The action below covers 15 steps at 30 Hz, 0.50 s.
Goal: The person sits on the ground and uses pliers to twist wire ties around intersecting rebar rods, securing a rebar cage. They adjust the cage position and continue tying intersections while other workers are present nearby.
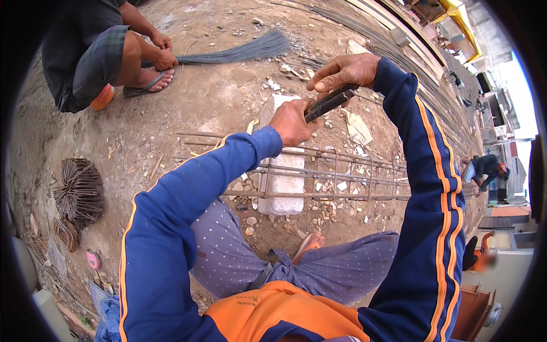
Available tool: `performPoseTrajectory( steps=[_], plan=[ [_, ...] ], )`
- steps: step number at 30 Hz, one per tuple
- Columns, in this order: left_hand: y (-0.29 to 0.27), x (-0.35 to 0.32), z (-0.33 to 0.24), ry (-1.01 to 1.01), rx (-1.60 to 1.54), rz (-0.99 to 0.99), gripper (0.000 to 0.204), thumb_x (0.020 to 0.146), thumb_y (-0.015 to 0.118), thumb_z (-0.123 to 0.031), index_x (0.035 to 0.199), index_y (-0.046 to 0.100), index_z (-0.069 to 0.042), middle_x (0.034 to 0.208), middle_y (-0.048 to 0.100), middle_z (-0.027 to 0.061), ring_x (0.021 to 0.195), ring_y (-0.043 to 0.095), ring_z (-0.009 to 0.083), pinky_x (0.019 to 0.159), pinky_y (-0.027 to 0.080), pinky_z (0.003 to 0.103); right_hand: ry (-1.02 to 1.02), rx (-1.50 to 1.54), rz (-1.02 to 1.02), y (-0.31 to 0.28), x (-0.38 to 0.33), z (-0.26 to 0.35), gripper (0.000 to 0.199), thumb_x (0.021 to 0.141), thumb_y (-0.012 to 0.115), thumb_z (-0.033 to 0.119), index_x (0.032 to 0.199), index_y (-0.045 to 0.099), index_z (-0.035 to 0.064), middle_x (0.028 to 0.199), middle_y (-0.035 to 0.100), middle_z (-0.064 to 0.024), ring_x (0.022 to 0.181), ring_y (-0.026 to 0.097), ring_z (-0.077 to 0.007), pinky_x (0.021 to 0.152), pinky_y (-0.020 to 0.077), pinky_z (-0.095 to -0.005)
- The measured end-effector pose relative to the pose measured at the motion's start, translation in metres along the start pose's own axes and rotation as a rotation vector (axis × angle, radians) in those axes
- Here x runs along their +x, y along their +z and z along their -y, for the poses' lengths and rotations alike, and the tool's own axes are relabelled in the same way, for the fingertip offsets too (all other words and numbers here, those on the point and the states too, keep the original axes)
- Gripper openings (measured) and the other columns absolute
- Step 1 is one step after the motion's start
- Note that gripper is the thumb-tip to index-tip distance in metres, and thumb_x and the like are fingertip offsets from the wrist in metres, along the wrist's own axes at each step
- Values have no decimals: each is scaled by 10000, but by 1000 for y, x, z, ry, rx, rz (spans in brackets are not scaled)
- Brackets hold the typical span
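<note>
My left hand (293,122) is closed around a dark tool with two long handles (330,104), which look like those of pincers; its head is hidden in my grip. Just above the handles' far ends is my right hand (350,73), its thumb and fingers curved and apart. Whether it touches the handles I cannot tell. Below both hands lies a rebar cage (335,176) of long rods with square stirrups. It rests across a white block (285,185) on the dirt, in front of my knees.
At upper left a co-worker squats, hands on a fan of grey tie wire (239,50). Bundled stirrups (80,191) and a pink tape measure (93,260) lie at left. Long rods (393,51) stretch along the upper right. Another person (487,171) bends at far right. Rubble dots the ground.
</note>
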<state>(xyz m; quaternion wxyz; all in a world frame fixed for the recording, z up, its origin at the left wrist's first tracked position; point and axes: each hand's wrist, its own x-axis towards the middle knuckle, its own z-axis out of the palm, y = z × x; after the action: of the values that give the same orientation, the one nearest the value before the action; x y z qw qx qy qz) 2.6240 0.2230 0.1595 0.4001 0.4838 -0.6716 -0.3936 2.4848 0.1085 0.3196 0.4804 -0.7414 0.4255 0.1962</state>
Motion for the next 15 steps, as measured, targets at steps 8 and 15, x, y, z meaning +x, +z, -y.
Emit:
performPoseTrajectory(
  steps=[8, 15],
  plan=[
    [13, 0, -3, -23, 265, 11, 270, 809, 769, -238, 893, 686, 5, 795, 695, 214, 793, 698, 385, 747, 540, 459, 336, -926, -7, 33, 13, 49, 468, 778, 738, 477, 1038, 772, 89, 884, 746, -84, 807, 711, -229, 712, 555, -357],
    [21, 5, -7, -43, 372, 5, 187, 786, 719, -162, 895, 698, -12, 810, 696, 239, 812, 700, 401, 765, 550, 479, 107, -789, -72, 22, -7, 28, 476, 718, 682, 241, 1177, 734, 127, 994, 750, -88, 878, 695, -242, 806, 547, -336]
  ],
)
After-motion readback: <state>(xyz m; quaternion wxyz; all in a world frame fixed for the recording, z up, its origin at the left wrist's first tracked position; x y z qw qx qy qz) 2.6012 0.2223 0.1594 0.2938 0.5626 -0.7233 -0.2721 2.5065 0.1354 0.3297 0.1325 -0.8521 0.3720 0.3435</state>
